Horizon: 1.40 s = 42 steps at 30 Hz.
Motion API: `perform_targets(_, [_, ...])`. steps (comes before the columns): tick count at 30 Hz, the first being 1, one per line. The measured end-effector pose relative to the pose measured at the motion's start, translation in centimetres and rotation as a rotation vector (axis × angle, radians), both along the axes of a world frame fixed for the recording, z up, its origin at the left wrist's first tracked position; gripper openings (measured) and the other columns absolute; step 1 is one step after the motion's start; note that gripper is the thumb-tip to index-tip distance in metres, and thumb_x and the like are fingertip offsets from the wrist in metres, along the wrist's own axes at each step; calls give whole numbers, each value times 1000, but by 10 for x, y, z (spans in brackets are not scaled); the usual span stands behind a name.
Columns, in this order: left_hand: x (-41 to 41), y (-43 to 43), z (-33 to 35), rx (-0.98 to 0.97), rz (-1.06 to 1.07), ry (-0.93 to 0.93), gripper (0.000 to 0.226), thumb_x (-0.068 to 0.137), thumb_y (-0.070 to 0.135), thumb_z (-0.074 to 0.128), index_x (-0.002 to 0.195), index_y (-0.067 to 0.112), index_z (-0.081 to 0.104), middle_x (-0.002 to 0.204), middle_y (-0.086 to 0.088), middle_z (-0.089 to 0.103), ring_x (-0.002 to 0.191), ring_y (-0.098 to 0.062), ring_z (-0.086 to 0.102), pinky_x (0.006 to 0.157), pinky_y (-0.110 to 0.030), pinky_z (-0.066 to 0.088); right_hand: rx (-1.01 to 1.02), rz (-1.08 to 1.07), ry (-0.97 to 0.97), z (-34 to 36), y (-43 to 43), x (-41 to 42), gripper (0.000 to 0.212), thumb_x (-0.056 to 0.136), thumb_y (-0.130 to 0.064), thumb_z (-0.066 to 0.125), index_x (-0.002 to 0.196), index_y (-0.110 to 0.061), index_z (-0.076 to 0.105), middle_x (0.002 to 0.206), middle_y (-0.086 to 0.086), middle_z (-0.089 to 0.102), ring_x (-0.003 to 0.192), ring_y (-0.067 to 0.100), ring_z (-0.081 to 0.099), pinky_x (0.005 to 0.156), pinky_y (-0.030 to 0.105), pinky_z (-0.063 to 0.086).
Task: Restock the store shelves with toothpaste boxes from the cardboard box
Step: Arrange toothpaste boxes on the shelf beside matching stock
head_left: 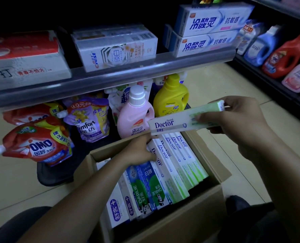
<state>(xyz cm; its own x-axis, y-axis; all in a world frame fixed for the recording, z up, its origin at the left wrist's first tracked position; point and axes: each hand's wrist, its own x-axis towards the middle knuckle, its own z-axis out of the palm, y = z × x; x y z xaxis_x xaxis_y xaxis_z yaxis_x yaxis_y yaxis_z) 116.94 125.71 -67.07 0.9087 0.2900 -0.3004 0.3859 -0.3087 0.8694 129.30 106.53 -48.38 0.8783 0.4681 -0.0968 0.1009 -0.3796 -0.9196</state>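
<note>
A brown cardboard box [173, 223] stands open on the floor in front of me, packed with upright toothpaste boxes: several white-green Doctor boxes [179, 165], two green-blue Darlie boxes [145, 186] and white-blue boxes [117, 211] at the left. My right hand [233, 116] grips one white-green Doctor toothpaste box [177, 122] by its right end, held level above the carton. My left hand [140, 151] reaches into the carton and its fingers curl around the top of another Doctor box. The grey shelf [110, 76] above carries toothpaste packs.
On the shelf lie red-white packs [23, 57], a Crest pack [116, 48] and stacked blue-white packs [209, 30]. Below it stand OMO pouches [38, 146], a Comfort pouch [89, 120], a pink bottle [135, 116] and a yellow bottle [170, 97]. Detergent bottles [282, 53] line the right shelf.
</note>
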Motion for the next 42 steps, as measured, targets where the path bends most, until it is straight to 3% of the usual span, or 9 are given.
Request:
perform_targets(6, [-12,-3,-2,-66,15,-44,58,69,5,89,115,16,57,128,4,66,124,-11,61,109,-40,47,53,-27,38,-5,6,3,32,59,-7,92,81,-1,70,66,13,69,60,26,62,57,36,51])
perform_targets(13, [-29,9,21,-304,118,-175,59,74,-8,86,122,15,59,115,-5,64,108,-13,66,85,-20,55,137,7,84,-8,17,1,33,62,-9,90,89,-1,70,78,23,75,61,27,65,54,31,53])
perform_targets(15, [-35,11,29,-401,233,-205,56,75,-6,85,124,11,63,114,-1,69,110,-16,65,88,-24,55,186,-3,127,-8,23,1,34,65,-6,89,92,-1,69,78,20,76,66,32,70,62,37,57])
perform_targets(18, [-47,21,47,-532,424,-298,48,73,-2,86,116,9,68,109,-8,73,105,-28,69,90,-48,57,285,6,224,-4,34,-6,39,64,-7,88,97,2,69,87,24,75,73,33,73,63,36,58])
perform_targets(21, [-69,38,75,-576,554,-413,53,71,4,86,119,6,64,109,-9,75,97,-27,73,76,-41,63,366,36,262,6,47,-12,45,66,-10,86,102,8,67,78,19,74,56,25,68,47,24,50])
perform_targets(27, [-126,55,157,-494,668,-663,55,75,7,77,128,12,64,110,-8,72,94,-22,70,78,-36,58,461,155,269,46,67,-34,61,48,-33,89,96,1,71,84,19,74,67,31,65,53,29,54])
perform_targets(35, [-201,54,264,-272,708,-730,49,68,11,66,112,29,77,116,-2,75,106,-22,72,81,-26,58,676,400,306,111,101,-75,40,59,-14,79,97,-2,72,91,22,76,72,25,74,57,26,59])
perform_targets(39, [-236,56,303,-262,684,-726,53,66,8,62,112,28,79,111,-5,78,96,-26,76,70,-28,61,789,451,276,136,122,-98,48,58,-9,79,104,-8,65,90,20,75,76,28,75,60,30,60])
perform_targets(42, [-258,64,327,-190,729,-747,57,67,7,62,118,25,78,113,-3,78,98,-24,77,75,-34,63,823,439,124,154,143,-118,60,51,-17,88,104,-14,59,90,15,78,81,29,77,67,30,61])
